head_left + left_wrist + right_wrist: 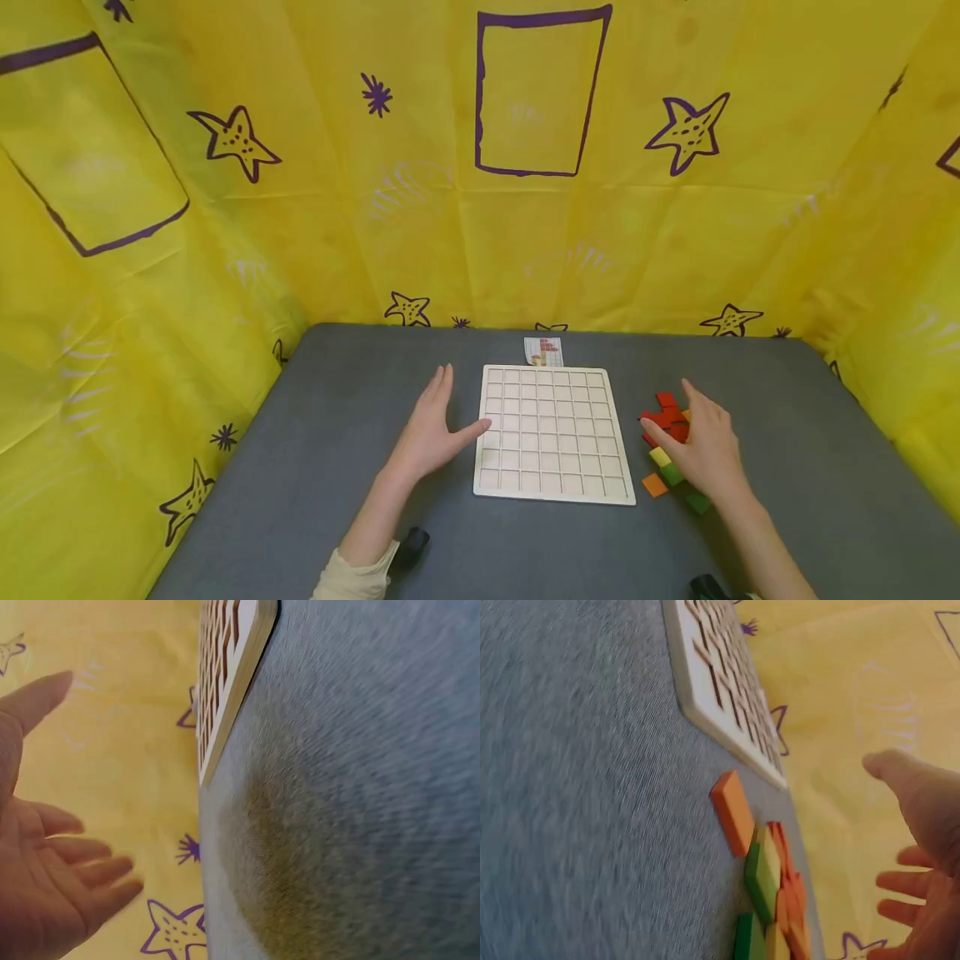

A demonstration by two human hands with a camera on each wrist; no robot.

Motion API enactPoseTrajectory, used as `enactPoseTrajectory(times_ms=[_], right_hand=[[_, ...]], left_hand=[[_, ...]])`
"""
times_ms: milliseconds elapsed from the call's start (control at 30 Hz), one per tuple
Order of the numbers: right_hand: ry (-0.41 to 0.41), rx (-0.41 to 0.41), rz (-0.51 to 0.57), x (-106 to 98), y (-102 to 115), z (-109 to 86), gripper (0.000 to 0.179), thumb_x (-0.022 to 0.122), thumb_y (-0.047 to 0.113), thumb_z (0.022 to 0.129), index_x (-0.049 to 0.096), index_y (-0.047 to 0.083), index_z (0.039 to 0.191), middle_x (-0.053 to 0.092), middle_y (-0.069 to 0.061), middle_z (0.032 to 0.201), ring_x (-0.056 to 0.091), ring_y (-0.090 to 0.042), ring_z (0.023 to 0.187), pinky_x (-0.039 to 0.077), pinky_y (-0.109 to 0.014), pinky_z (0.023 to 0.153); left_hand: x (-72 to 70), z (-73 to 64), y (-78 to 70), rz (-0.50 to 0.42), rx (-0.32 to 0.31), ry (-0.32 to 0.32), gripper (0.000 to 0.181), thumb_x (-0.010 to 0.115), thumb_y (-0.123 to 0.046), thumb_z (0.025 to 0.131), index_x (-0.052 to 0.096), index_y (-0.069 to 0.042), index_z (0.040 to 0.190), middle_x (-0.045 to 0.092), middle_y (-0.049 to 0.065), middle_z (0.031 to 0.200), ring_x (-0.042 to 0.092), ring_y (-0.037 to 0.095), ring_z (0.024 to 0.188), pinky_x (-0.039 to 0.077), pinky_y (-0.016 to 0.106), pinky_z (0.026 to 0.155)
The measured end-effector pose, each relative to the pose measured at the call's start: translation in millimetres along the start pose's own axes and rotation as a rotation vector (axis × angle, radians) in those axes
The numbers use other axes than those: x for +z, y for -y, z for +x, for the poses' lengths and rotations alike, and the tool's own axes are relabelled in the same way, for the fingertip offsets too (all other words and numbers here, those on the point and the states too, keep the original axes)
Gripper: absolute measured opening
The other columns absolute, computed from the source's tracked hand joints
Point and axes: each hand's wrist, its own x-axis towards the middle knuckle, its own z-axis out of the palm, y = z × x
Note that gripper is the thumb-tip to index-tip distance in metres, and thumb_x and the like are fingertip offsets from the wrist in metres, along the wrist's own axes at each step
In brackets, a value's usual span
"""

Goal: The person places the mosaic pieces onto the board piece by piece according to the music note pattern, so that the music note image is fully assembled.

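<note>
Left hand (pixel 427 435) and right hand (pixel 708 443) are empty, thumbs spread; tiles (pixel 660 457) look light, stiff, so pinch edges; board (pixel 553 433) likely rigid, hold opposite sides.

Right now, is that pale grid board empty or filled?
Empty: the board looks bare throughout, and the coloured tiles lie off it, to its right.
</note>
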Motion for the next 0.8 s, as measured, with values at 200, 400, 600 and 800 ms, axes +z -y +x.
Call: enactPoseTrajectory(times_ms=[200,400,600,800], right_hand=[[0.063,-0.025,0.020,-2.8,-14.8,1.3,0.053,0.069,0.032,0.085,0.057,-0.003,0.124,0.058,-0.027,0.119,0.047,-0.045,0.107,0.040,-0.059,0.084],[0.124,-0.010,-0.009,-0.2,-20.1,-0.5,0.034,0.072,0.034,0.083,0.069,0.008,0.105,0.069,-0.014,0.098,0.058,-0.030,0.086,0.044,-0.041,0.068],[0.119,-0.036,-0.045,6.8,-20.0,0.5,0.030,0.076,0.032,0.078,0.071,0.009,0.098,0.070,-0.009,0.091,0.057,-0.022,0.077,0.042,-0.035,0.060],[0.114,-0.055,-0.050,14.6,-18.0,1.7,0.024,0.077,0.026,0.077,0.070,0.011,0.095,0.068,-0.005,0.088,0.055,-0.022,0.079,0.041,-0.036,0.063]], left_hand=[[6.8,-8.3,-0.7,-0.083,0.021,0.164,0.104,0.073,-0.052,0.076,0.018,-0.006,0.152,0.021,0.012,0.157,0.023,0.029,0.144,0.027,0.049,0.111],[14.4,-15.2,1.5,-0.082,0.052,0.312,0.105,0.074,-0.050,0.075,0.018,-0.003,0.151,0.021,0.016,0.157,0.024,0.033,0.143,0.027,0.051,0.110],[21.3,-20.5,2.8,-0.087,0.098,0.379,0.103,0.074,-0.046,0.077,0.018,0.001,0.150,0.018,0.020,0.156,0.021,0.033,0.144,0.026,0.051,0.110],[23.1,-22.9,0.6,-0.074,0.113,0.384,0.103,0.076,-0.042,0.076,0.020,0.003,0.149,0.016,0.020,0.157,0.016,0.033,0.145,0.022,0.052,0.112]])
